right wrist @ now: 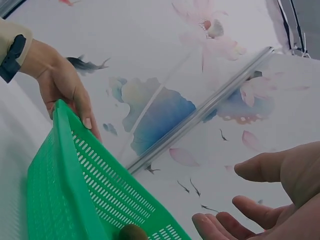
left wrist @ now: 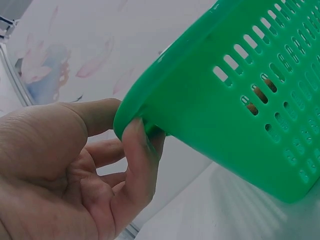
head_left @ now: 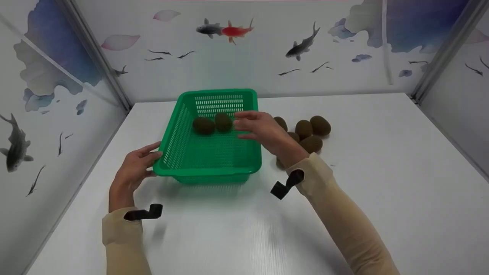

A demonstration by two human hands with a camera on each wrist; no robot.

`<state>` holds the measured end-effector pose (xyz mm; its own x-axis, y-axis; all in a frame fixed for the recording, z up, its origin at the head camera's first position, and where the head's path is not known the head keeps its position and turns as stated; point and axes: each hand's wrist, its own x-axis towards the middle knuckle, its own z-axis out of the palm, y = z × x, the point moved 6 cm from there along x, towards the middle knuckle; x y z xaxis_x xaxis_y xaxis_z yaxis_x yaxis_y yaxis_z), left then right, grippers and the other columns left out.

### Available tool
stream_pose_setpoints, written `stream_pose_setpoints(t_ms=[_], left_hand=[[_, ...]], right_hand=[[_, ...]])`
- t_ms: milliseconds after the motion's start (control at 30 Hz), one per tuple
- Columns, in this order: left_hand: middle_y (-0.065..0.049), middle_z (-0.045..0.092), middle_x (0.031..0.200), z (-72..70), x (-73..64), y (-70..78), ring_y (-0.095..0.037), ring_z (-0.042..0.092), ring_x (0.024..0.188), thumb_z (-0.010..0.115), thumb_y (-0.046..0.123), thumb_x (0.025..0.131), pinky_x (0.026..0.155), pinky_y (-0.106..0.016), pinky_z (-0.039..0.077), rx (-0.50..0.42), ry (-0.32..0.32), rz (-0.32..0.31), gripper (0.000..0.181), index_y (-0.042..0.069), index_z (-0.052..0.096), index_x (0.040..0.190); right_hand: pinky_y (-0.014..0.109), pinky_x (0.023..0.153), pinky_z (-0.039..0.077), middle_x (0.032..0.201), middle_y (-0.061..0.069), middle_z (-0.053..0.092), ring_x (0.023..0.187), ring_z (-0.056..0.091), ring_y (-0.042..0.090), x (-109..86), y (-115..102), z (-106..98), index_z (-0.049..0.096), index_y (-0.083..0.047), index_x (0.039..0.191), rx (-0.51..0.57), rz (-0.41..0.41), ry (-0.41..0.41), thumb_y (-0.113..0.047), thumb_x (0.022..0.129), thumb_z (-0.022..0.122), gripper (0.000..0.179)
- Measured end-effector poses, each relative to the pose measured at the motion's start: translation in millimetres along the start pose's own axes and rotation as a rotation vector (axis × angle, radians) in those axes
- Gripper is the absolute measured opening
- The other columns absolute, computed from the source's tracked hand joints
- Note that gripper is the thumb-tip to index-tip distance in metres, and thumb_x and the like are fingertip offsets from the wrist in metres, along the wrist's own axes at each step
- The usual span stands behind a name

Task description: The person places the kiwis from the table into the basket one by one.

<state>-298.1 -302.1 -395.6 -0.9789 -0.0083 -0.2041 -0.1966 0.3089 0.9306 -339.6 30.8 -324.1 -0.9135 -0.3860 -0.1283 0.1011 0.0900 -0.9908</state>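
Observation:
A green plastic basket (head_left: 208, 170) stands on the white table with two brown kiwifruit (head_left: 203, 125) lying inside near its far end. My left hand (head_left: 133, 166) holds the near left corner of the rim; in the left wrist view its thumb and fingers (left wrist: 139, 165) pinch the basket's edge (left wrist: 165, 85). Over the basket's right side hovers my right hand (head_left: 261, 130), fingers spread and apart, nothing between them. The right wrist view also shows this hand (right wrist: 270, 200) empty, with one kiwifruit (right wrist: 132, 232) visible in the basket below.
To the right of the basket, several more kiwifruit (head_left: 311, 144) lie in a loose group on the table (head_left: 382, 172), partly hidden behind my right hand and wrist. White panels (head_left: 259, 72) painted with fish and petals enclose the table at the back and sides.

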Motion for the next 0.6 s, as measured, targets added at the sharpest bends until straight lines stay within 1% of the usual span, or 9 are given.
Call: stream_pose_setpoints(t_ms=[100,233,400,500,600], left_hand=[[-0.009,0.058,0.14,-0.8,0.2,0.5,-0.002,0.066,0.098,0.054,0.033,0.104,0.082,-0.025,0.057,-0.002,0.004,-0.004,0.06,0.015,0.032,0.158],[-0.008,0.059,0.138,-1.7,-0.2,1.0,-0.002,0.066,0.098,0.054,0.033,0.105,0.083,-0.026,0.057,-0.008,0.005,0.001,0.06,0.014,0.033,0.158],[-0.009,0.059,0.138,-2.0,-1.1,0.2,-0.004,0.066,0.098,0.054,0.033,0.104,0.083,-0.025,0.056,-0.006,0.004,-0.002,0.06,0.015,0.033,0.158],[-0.012,0.057,0.142,-1.9,-0.7,-0.1,-0.004,0.066,0.099,0.053,0.033,0.105,0.083,-0.025,0.056,-0.004,0.007,-0.009,0.059,0.015,0.033,0.158],[-0.014,0.054,0.145,-0.9,0.1,0.4,-0.004,0.066,0.1,0.053,0.033,0.105,0.084,-0.025,0.056,-0.008,0.001,-0.007,0.06,0.016,0.033,0.158]], right_hand=[[0.038,0.107,0.049,0.145,0.004,0.054,0.132,0.056,0.021,-7.3,1.4,-2.5,0.051,-0.015,0.144,-0.046,-0.018,0.02,-0.029,0.102,0.06,0.046],[0.038,0.107,0.049,0.145,0.003,0.054,0.13,0.056,0.02,-14.8,4.0,-7.8,0.052,-0.016,0.144,-0.065,-0.038,0.051,-0.03,0.101,0.062,0.047],[0.038,0.107,0.049,0.144,0.005,0.053,0.131,0.057,0.025,-23.6,7.6,-17.4,0.052,-0.016,0.142,-0.101,-0.058,0.097,-0.029,0.101,0.061,0.044],[0.039,0.107,0.049,0.146,0.007,0.051,0.132,0.056,0.028,-28.2,9.4,-24.5,0.049,-0.014,0.145,-0.104,-0.071,0.118,-0.027,0.102,0.059,0.046],[0.04,0.106,0.05,0.148,0.008,0.051,0.131,0.056,0.027,-32.3,11.9,-32.9,0.046,-0.013,0.147,-0.102,-0.07,0.155,-0.027,0.102,0.059,0.048]])
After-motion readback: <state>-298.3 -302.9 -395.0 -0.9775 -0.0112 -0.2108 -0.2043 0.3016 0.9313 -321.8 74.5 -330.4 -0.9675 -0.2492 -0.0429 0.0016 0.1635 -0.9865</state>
